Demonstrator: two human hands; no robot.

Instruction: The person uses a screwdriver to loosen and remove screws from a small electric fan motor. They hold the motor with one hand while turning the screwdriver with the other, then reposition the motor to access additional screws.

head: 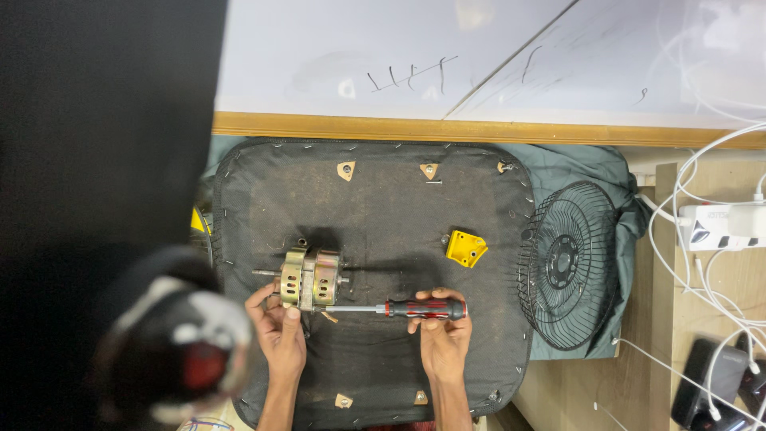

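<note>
The brass-coloured metal fan motor (pixel 309 278) is pinched steady by the left hand (pixel 277 323); the red-and-black-handled screwdriver (pixel 399 308) is gripped closed by the right hand (pixel 443 335), best kept level against the casing.

blurred dark object (pixel 171 343) at left, cables (pixel 718 239) cut off right

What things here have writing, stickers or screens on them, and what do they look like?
Whiteboard: along the top edge, white and glossy with a wooden lower frame, some dark handwritten marks.
Power strip: at the right, a white block with a dark printed patch and white cables plugged in.
No packages or lit screens show.
The left hand steadies the motor; the right hand holds the screwdriver.
</note>
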